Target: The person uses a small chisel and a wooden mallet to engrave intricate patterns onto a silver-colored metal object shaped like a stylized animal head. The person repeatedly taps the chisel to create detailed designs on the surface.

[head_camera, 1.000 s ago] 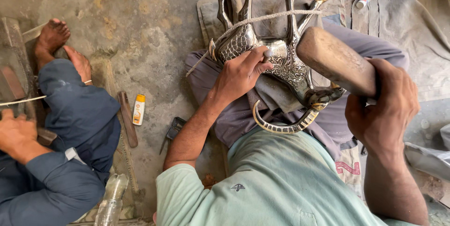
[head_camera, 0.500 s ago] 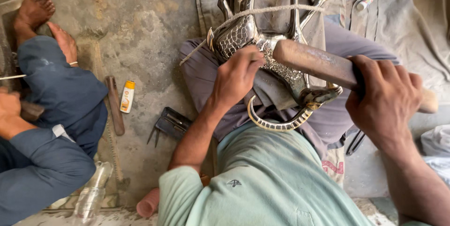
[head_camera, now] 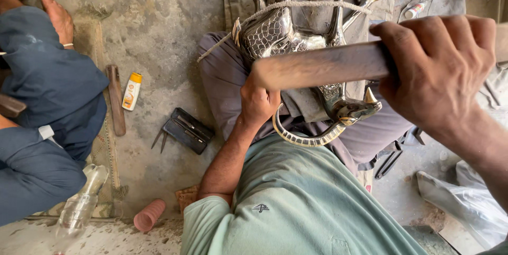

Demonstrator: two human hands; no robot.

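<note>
Two hands — left hand (head_camera: 257, 102) against metal figurine (head_camera: 296, 41), right hand (head_camera: 434, 67) above.

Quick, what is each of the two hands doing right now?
Left hand: closed against the metal animal figure on the lap; what it grips cannot be told.
Right hand: closed around the wooden mallet.

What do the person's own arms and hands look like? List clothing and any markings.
Both forearms are bare. The left hand and right hand wear no gloves, rings or watch. The left arm emerges from a short pale green sleeve of a T-shirt with a small dark chest emblem.
</note>
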